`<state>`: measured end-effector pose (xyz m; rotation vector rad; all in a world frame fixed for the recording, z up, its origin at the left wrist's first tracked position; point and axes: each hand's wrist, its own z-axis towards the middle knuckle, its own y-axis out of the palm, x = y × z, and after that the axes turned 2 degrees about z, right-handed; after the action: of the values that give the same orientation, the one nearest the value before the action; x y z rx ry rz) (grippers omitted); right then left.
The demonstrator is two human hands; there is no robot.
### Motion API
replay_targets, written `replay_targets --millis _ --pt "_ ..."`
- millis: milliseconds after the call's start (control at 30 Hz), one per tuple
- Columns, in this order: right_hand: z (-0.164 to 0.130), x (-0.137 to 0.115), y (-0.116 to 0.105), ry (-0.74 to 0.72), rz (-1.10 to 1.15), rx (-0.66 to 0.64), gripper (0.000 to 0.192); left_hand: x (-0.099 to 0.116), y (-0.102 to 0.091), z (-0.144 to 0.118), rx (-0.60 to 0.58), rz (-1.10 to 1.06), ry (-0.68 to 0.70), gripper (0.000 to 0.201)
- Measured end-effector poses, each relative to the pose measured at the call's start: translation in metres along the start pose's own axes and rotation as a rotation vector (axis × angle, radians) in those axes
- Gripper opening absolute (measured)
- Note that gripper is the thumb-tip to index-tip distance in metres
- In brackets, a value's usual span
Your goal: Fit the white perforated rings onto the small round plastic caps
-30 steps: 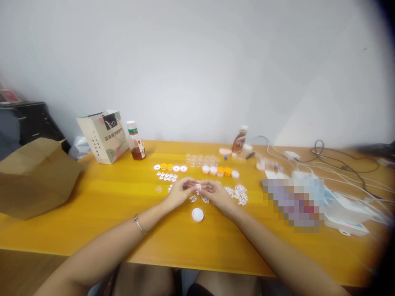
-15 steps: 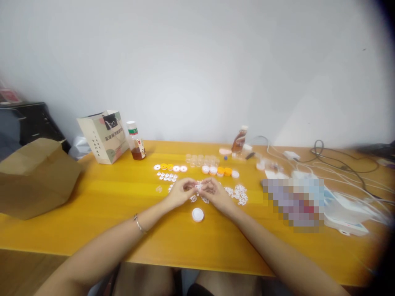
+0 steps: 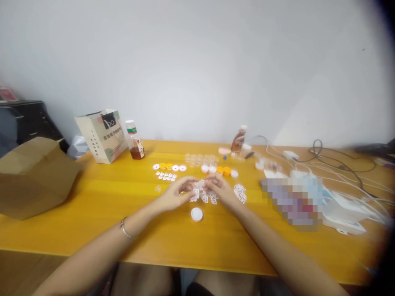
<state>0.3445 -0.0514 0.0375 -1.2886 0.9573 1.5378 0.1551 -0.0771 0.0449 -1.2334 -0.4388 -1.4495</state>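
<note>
My left hand [image 3: 177,194] is beside a spread of white leaf-shaped openwork pieces [image 3: 212,201], its thumb and fingers curved and apart. From the other side, my right hand [image 3: 221,190] reaches over the same pieces, its fingers drawn together on one white openwork piece [image 3: 201,183]; blur hides the exact contact. More such pieces form a pile [image 3: 240,193] right of that hand. A round white lid [image 3: 196,214] lies on the table in front of both hands.
Behind the hands stand rows of white and orange ring-like lids [image 3: 169,166], round caps [image 3: 219,170], small white knobs [image 3: 166,176] and clear cups [image 3: 202,160]. Bottles [image 3: 136,146], a gift bag [image 3: 108,137] and a brown paper bag [image 3: 37,176] stand left; cables [image 3: 327,160] lie right.
My hands have moved apart from their meeting point over the openwork pieces. My left hand has shifted left and its fingers have opened; more of the pieces now show between the hands.
</note>
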Motion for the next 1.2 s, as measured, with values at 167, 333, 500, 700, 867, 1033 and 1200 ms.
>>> replay_targets --millis 167,333,500,700,867,1033,1200 --pt "0.0 -0.002 0.0 -0.007 0.009 0.035 0.023 0.014 -0.004 -0.006 -0.275 0.139 0.083 0.019" --pt "-0.001 -0.002 0.001 -0.006 0.005 0.046 0.022 0.013 -0.003 -0.009 -0.353 0.237 0.112 0.018" --pt "-0.001 -0.002 0.001 -0.019 0.001 0.048 0.022 0.011 -0.002 -0.009 -0.375 0.283 0.133 0.017" --pt "0.0 -0.001 0.0 -0.02 -0.01 0.041 0.021 0.01 -0.001 -0.009 -0.365 0.271 0.137 0.017" --pt "0.0 -0.001 0.001 -0.016 -0.012 0.041 0.022 0.013 -0.002 -0.009 -0.392 0.285 0.15 0.016" --pt "0.0 0.0 0.001 -0.019 -0.006 0.044 0.022 0.016 -0.003 -0.01 -0.42 0.318 0.175 0.014" --pt "0.001 0.002 0.0 -0.018 -0.01 0.048 0.024 0.014 -0.004 -0.01 -0.416 0.345 0.193 0.012"
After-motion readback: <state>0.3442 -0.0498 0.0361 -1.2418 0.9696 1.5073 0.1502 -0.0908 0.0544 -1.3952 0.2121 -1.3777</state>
